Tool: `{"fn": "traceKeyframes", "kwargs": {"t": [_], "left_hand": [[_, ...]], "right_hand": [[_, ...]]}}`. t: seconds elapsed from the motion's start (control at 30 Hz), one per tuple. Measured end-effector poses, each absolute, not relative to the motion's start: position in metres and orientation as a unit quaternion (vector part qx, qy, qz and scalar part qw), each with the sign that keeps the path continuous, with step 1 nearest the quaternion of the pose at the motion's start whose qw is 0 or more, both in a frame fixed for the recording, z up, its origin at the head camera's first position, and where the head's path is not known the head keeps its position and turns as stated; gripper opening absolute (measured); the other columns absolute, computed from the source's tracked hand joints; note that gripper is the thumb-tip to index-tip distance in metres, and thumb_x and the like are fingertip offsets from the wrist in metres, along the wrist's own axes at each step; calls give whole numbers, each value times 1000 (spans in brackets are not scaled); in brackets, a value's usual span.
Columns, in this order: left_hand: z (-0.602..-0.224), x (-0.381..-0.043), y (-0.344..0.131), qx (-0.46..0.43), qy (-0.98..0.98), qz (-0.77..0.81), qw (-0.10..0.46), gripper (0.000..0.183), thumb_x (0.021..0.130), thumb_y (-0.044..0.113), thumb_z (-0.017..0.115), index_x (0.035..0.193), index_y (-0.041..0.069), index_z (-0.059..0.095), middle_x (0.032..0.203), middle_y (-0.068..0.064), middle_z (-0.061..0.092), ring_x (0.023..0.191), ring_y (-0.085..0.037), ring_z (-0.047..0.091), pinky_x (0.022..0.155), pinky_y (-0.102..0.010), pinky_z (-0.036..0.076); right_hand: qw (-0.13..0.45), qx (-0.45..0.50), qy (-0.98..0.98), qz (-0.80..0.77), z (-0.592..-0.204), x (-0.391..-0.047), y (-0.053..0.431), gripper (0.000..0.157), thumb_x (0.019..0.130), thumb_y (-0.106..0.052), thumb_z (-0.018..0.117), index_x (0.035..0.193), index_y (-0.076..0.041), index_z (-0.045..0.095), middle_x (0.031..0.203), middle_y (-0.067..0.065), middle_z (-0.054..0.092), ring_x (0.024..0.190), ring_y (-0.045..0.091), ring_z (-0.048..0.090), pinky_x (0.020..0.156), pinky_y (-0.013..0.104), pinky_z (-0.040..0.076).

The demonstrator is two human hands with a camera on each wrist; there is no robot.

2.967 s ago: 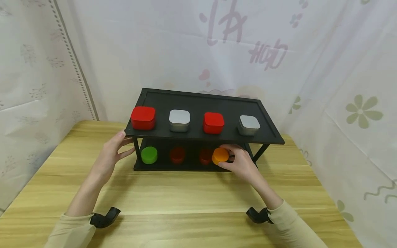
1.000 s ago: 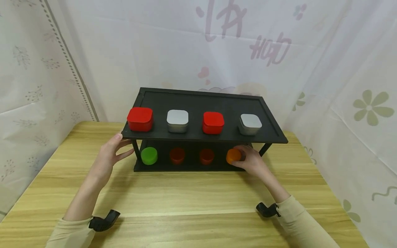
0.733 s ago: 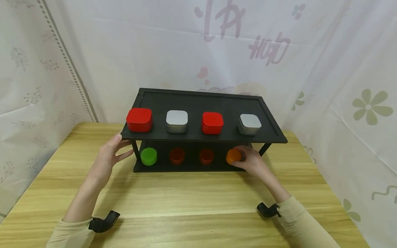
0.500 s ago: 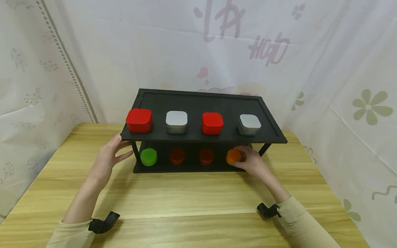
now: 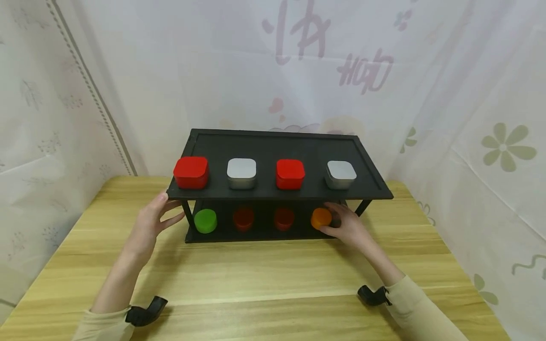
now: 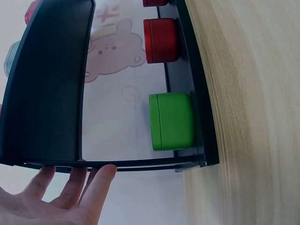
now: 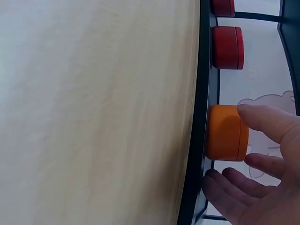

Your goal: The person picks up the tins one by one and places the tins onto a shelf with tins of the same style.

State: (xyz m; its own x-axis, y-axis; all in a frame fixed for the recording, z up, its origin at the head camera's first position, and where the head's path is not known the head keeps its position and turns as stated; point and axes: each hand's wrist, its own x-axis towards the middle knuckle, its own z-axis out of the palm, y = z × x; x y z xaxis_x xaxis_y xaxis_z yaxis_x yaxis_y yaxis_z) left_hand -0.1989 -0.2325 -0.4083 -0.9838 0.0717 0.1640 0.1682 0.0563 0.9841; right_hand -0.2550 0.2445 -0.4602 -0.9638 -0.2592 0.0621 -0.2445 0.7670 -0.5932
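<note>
A black two-tier shelf [image 5: 273, 144] stands on the wooden table. My left hand [image 5: 147, 227] is at its left end, fingers fairly straight; the fingertips touch the side edge in the left wrist view. On the lower tier, from left, sit a green tin [image 5: 205, 221], a dark red tin [image 5: 243, 219], another dark red tin [image 5: 284, 219] and an orange tin [image 5: 321, 218]. My right hand [image 5: 347, 229] is at the orange tin. Thumb and forefinger lie loosely spread at opposite edges of its lid in the right wrist view, the other fingers apart from it.
The upper tier carries a large red tin [image 5: 191, 173], a silver tin [image 5: 241, 173], a smaller red tin [image 5: 290, 174] and another silver tin [image 5: 340, 174]. It overhangs the lower row. A printed white cloth [image 5: 230, 61] hangs behind. The wooden table [image 5: 256, 284] extends in front.
Since three seconds ago, the orange tin has moved right along the lower tier with my right hand. Just now the right thumb and finger have spread slightly. The left hand stays at the shelf's end.
</note>
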Motion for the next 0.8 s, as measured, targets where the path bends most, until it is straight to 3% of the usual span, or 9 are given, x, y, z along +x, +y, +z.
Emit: {"fn": "traceKeyframes", "kwargs": {"t": [0.33,0.63,0.8], "left_hand": [[-407,-197,-235,-94,-740,-664,59,50,113,39,31,153,15,50,139,17,55,123,-5,56,95,-14,58],[-408,-196,-242,-116,-751,-649,40,48,113,35,34,151,9,49,135,21,57,122,5,58,95,-13,57],[-406,-195,-244,-125,-772,-623,22,55,114,36,32,155,0,41,133,25,57,122,12,57,98,-10,54]], "right_hand": [[-22,-168,930,-327,-455,-239,261,74,92,-27,79,153,-3,45,146,28,55,132,45,56,104,58,56],[-26,-179,928,-326,-451,-222,283,72,92,-25,79,150,1,47,146,27,55,132,45,55,104,62,54],[-29,-175,930,-321,-449,-214,297,66,93,-28,78,147,0,52,143,25,58,130,44,57,105,64,52]]}}
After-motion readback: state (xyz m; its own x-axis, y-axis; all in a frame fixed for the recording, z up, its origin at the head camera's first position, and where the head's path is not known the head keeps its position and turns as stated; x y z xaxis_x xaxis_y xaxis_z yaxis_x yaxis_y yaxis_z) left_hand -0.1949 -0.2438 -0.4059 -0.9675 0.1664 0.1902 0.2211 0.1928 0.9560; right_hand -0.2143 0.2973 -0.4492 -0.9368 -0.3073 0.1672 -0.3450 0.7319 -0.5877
